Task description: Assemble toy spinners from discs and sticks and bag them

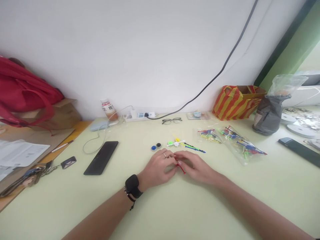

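My left hand [160, 167] and my right hand [196, 166] meet at the middle of the table, fingers pinched together. Between them is a small red plastic piece [181, 169], its thin stem poking out below the fingertips; the rest of it is covered. Just beyond the hands lie a blue round piece [153, 148], a black round piece [158, 145], a green round piece [170, 143], a white piece [176, 144] and a yellow piece [177, 140]. Thin blue and green sticks [195, 148] with pointed ends lie to their right.
Clear bags of coloured plastic parts [246, 146] lie at right. Left stand a black phone [101, 158] and keys [46, 168]. Along the wall are a bottle [109, 110], a power strip [140, 115], glasses [172, 121] and a striped bag [237, 103]. A grey bag [268, 115] stands further right.
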A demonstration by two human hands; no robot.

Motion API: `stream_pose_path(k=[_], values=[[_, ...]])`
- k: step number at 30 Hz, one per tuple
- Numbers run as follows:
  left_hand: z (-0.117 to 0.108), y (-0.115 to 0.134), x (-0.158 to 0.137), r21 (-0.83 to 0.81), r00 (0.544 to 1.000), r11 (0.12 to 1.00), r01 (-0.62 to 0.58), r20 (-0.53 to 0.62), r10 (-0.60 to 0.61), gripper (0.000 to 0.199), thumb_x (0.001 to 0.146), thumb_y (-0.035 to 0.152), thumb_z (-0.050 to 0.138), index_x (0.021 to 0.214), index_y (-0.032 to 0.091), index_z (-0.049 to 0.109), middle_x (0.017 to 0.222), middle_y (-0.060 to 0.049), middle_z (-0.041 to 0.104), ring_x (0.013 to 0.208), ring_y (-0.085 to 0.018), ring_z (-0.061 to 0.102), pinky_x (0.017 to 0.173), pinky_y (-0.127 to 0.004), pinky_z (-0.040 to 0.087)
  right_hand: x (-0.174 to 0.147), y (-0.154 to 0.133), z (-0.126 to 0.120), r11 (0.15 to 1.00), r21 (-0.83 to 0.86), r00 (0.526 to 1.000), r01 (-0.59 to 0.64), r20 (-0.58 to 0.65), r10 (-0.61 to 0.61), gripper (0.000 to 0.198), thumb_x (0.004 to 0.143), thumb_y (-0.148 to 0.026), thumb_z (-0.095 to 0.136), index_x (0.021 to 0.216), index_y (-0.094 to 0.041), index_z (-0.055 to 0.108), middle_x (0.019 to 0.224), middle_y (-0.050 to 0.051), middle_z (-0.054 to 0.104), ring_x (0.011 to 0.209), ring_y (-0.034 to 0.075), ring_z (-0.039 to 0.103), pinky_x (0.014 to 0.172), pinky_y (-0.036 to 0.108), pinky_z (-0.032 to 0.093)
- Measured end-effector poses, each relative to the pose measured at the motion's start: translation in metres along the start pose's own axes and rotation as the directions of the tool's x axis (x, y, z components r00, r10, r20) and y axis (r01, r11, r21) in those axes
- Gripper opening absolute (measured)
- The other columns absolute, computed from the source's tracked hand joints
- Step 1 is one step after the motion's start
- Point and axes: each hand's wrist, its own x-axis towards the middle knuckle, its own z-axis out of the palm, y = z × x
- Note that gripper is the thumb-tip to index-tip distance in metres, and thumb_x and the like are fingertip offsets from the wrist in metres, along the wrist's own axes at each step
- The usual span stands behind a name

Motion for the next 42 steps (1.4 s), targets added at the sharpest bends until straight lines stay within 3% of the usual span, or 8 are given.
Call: stream_pose_path(k=[7,22,28,33,35,37,39,42], values=[[-0.001,0.003,0.001,0.049,0.997,0.998,-0.044,0.06,0.041,0.013,0.095,0.018,0.06,0.102,0.026,0.067,0.109,-0.005,0.075,0.1,-0.026,0.062,0.089,-0.043,0.05,-0.001,0.01,-0.013,0.989,-0.083,0.991,-0.121,-0.064,0.116,0.023,0.086,-0.031,0.075,0.106,-0.024,0.068,0.083,0.001,0.07,0.075,0.019,0.064,0.071,0.033,0.053],[0.0,0.002,0.002,-0.12,0.993,0.986,0.115,0.008,-0.115,0.006,0.088,0.026,0.073,0.093,0.026,0.068,0.116,-0.003,0.07,0.108,-0.025,0.061,0.104,-0.045,0.047,0.002,0.016,-0.014,0.99,-0.023,0.99,-0.14,-0.024,0.139,0.014,0.093,-0.032,0.067,0.084,-0.023,0.073,0.089,0.004,0.073,0.08,0.019,0.066,0.073,0.032,0.054],[0.0,-0.004,0.003,-0.18,0.949,0.959,0.219,-0.187,-0.252,0.011,0.097,0.026,0.064,0.108,0.027,0.069,0.109,-0.003,0.071,0.108,-0.024,0.062,0.104,-0.044,0.046,0.001,0.016,-0.017,0.986,-0.069,0.979,-0.154,-0.145,0.142,0.027,0.094,-0.038,0.065,0.116,-0.023,0.071,0.092,0.004,0.069,0.076,0.018,0.062,0.068,0.031,0.053],[0.001,-0.007,0.005,-0.18,0.903,0.951,0.252,-0.311,-0.298,0.012,0.102,0.023,0.057,0.105,0.025,0.068,0.106,-0.003,0.071,0.106,-0.023,0.06,0.098,-0.04,0.047,-0.001,0.009,-0.021,0.968,-0.048,0.939,-0.245,-0.26,0.225,0.064,0.1,-0.046,0.056,0.156,-0.02,0.043,0.075,-0.002,0.057,0.062,0.016,0.053,0.059,0.029,0.046],[0.001,-0.008,0.005,-0.176,0.89,0.951,0.255,-0.343,-0.301,0.012,0.103,0.022,0.056,0.104,0.025,0.068,0.105,-0.003,0.071,0.105,-0.022,0.06,0.097,-0.04,0.047,-0.002,0.002,-0.024,0.962,-0.014,0.937,-0.273,-0.23,0.263,0.052,0.1,-0.053,0.053,0.139,-0.02,0.06,0.069,-0.003,0.053,0.06,0.016,0.05,0.056,0.028,0.042],[0.001,-0.009,0.005,-0.167,0.881,0.95,0.263,-0.361,-0.307,0.013,0.103,0.023,0.055,0.104,0.024,0.068,0.104,-0.003,0.071,0.104,-0.022,0.059,0.097,-0.039,0.046,-0.002,-0.005,-0.027,0.937,0.017,0.93,-0.348,-0.12,0.347,0.05,0.101,-0.06,0.047,0.088,-0.02,0.073,0.059,-0.003,0.043,0.055,0.014,0.044,0.053,0.028,0.037],[0.0,-0.009,0.005,-0.16,0.872,0.947,0.278,-0.372,-0.318,0.014,0.104,0.023,0.054,0.103,0.024,0.068,0.104,-0.002,0.072,0.103,-0.022,0.059,0.097,-0.04,0.046,-0.002,-0.01,-0.031,0.891,0.062,0.891,-0.45,-0.032,0.452,0.067,0.101,-0.067,0.039,0.053,-0.021,0.051,0.053,-0.004,0.031,0.049,0.012,0.033,0.049,0.028,0.03],[0.0,-0.009,0.005,-0.159,0.864,0.943,0.293,-0.377,-0.332,0.015,0.104,0.024,0.053,0.104,0.024,0.068,0.104,-0.002,0.072,0.104,-0.022,0.059,0.097,-0.04,0.046,0.0,-0.013,-0.035,0.865,0.118,0.861,-0.488,-0.096,0.499,0.068,0.101,-0.068,0.039,0.052,-0.021,0.04,0.054,-0.004,0.026,0.049,0.011,0.027,0.049,0.027,0.024]])
